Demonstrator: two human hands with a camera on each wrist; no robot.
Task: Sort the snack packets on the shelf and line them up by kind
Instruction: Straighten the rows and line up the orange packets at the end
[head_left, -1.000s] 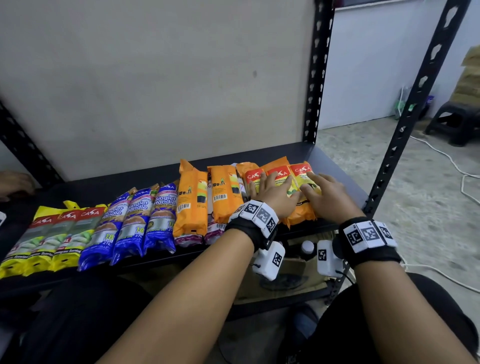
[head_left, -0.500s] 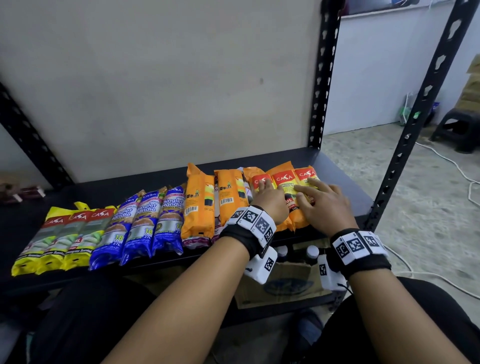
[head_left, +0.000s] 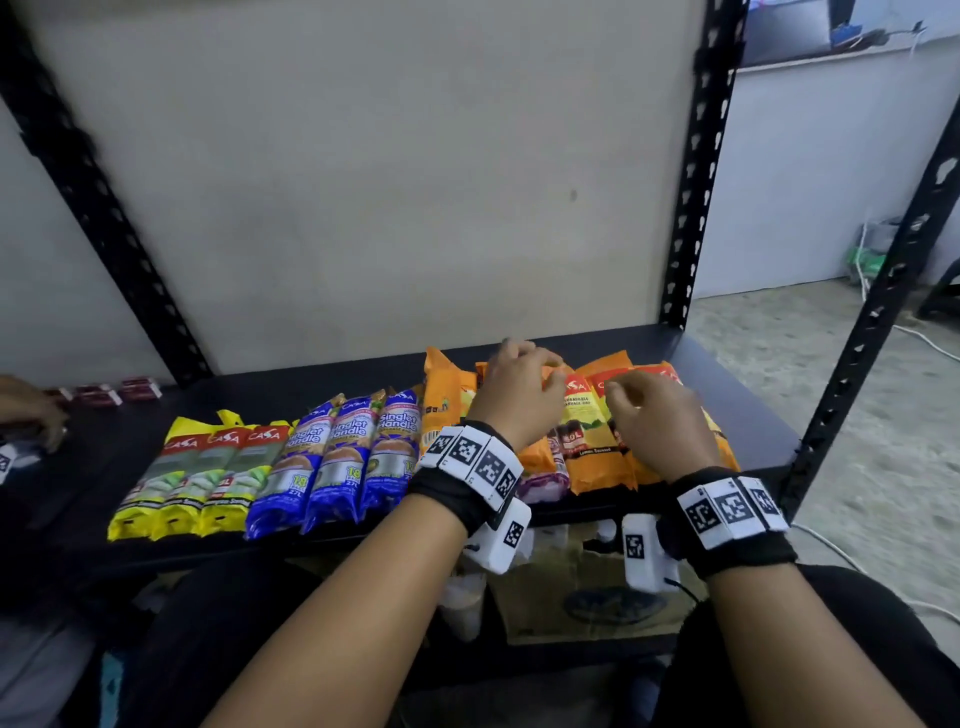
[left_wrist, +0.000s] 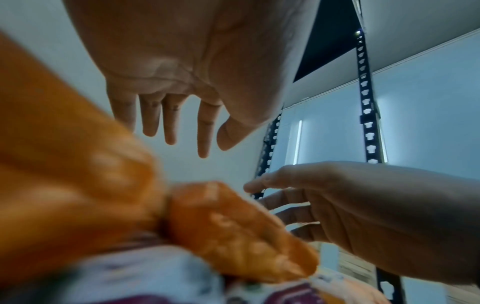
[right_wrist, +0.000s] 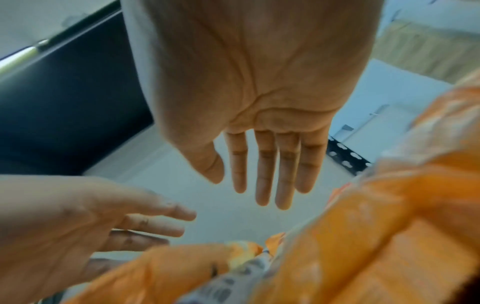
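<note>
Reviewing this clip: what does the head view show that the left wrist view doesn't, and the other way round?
Head view only: the whole row on the black shelf, with yellow packets leftmost and blue packets beside them, and the backs of both hands. Left wrist view only: the left hand's open palm with straight fingers, holding nothing, clear of the packets. Both: orange packets and the right hand close alongside.

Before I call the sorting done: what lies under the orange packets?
A purple-and-white packet pokes out beneath the orange packets at the shelf's front edge. The rest is covered.
</note>
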